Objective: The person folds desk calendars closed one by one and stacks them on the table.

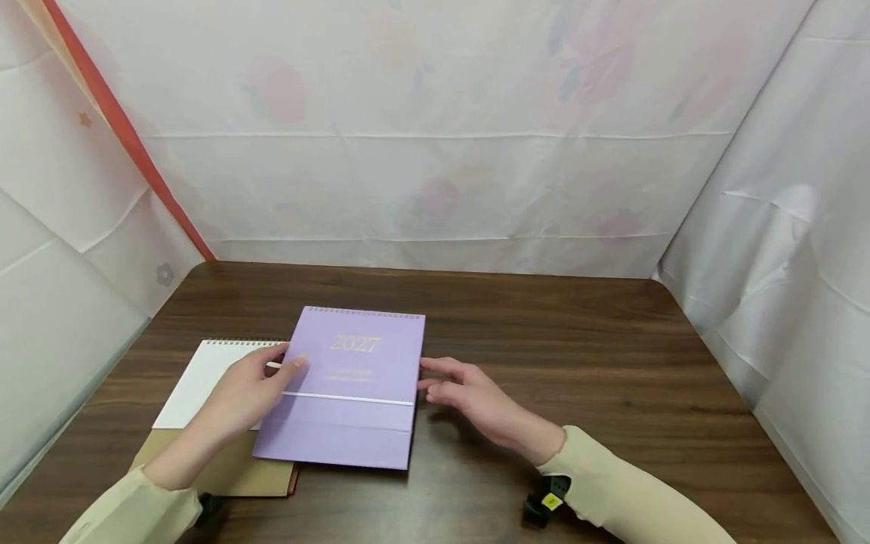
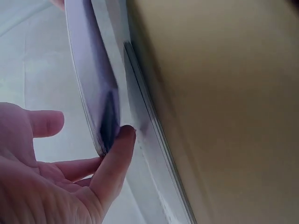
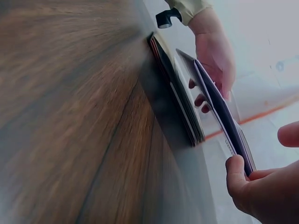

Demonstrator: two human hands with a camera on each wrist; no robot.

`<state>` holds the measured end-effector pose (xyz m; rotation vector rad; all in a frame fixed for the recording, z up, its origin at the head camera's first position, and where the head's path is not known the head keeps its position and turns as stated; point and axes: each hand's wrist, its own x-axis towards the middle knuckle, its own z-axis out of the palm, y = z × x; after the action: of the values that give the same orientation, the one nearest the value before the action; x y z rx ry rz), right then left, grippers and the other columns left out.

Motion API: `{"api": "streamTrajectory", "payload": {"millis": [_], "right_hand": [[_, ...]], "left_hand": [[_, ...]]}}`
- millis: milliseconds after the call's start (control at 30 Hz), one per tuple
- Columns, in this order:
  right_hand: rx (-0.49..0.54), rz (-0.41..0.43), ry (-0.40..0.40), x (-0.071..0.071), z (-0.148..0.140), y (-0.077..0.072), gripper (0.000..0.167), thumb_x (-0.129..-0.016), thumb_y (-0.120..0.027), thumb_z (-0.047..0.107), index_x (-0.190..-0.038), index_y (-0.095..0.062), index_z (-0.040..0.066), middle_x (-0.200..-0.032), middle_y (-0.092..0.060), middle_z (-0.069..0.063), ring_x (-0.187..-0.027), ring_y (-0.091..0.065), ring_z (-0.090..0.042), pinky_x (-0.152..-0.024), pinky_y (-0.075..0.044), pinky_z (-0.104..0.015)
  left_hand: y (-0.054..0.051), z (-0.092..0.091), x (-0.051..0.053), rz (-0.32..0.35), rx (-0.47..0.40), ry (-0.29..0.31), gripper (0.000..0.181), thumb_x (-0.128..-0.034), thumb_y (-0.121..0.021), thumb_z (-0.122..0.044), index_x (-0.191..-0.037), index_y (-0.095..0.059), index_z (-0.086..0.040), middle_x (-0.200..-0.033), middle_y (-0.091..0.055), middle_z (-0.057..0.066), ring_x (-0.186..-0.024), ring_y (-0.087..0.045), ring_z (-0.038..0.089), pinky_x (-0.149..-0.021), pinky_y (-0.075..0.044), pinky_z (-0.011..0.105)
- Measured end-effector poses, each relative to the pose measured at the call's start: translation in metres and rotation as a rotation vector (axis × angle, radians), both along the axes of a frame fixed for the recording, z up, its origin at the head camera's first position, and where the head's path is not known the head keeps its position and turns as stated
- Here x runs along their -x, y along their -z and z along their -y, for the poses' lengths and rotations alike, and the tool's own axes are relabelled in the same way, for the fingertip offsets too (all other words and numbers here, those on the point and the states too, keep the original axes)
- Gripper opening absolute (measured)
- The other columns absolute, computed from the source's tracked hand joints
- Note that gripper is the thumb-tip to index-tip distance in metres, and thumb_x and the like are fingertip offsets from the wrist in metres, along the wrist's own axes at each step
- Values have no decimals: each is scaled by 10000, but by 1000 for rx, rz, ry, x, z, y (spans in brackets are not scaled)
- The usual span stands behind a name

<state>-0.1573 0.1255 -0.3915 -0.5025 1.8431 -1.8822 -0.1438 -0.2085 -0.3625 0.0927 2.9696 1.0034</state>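
A lilac spiral desk calendar [image 1: 347, 431] marked 2027 is tilted up, partly over a second spiral calendar [image 1: 180, 385] with a white page and tan base. My left hand [image 1: 248, 389] holds the lilac calendar's left edge, thumb over the cover and fingers beneath. A short white strip shows beside those fingers; what it is I cannot tell. My right hand [image 1: 485, 400] touches the right edge with extended fingers; in the right wrist view its fingertips [image 3: 236, 163] meet the calendar's edge while the thumb stands apart.
Both calendars are at the left part of a dark wooden table [image 1: 612, 355]. White printed cloth [image 1: 435, 189] hangs behind and on both sides, with a red-orange strip [image 1: 129, 136] at the left. A black wrist device [image 1: 544, 499] sits at the right cuff.
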Motion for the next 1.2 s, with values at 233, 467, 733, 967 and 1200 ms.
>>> {"api": "streamTrajectory", "payload": {"millis": [233,467,733,967,1200], "right_hand": [[-18,-43,-43,-1,36,-2,473,-990,-544,15,-1447,-450,-65,-1445,-438,-184,-1265,-539,-345,-954,-470,-279],[-111,-182,-51,-1,76,1,504,-969,-607,26,-1449,-466,-31,-1413,-485,-85,-1210,-594,-228,-883,-496,-215],[-357,-393,-112,-2,114,-2,571,-966,-646,196,-1479,-458,32,-1478,-457,-13,-1160,-592,-96,-921,-449,-158],[-602,-560,-178,-6,138,-2,596,-972,-585,368,-1487,-469,92,-1555,-379,48,-1351,-414,-76,-1060,-336,-198],[-733,-633,-225,-10,151,1,637,-981,-553,413,-1510,-427,81,-1573,-350,-9,-1417,-319,-124,-1104,-292,-222]], "left_hand": [[3,31,-7,-2,54,-34,787,-1027,-479,-496,-1459,-337,145,-1294,-544,338,-1111,-596,459,-830,-483,548],[5,61,-10,5,132,-67,884,-1011,-469,-550,-1504,-208,137,-1370,-412,430,-1227,-436,585,-887,-385,673],[9,91,-17,-16,251,-101,915,-1016,-459,-535,-1498,-123,167,-1344,-300,522,-1181,-314,701,-880,-314,739],[15,113,-22,-9,294,-135,930,-1016,-457,-524,-1477,-91,196,-1299,-278,561,-1168,-296,713,-843,-308,760],[19,123,-24,10,303,-159,942,-1017,-444,-532,-1466,-79,212,-1294,-272,562,-1175,-293,705,-832,-313,760]]}}
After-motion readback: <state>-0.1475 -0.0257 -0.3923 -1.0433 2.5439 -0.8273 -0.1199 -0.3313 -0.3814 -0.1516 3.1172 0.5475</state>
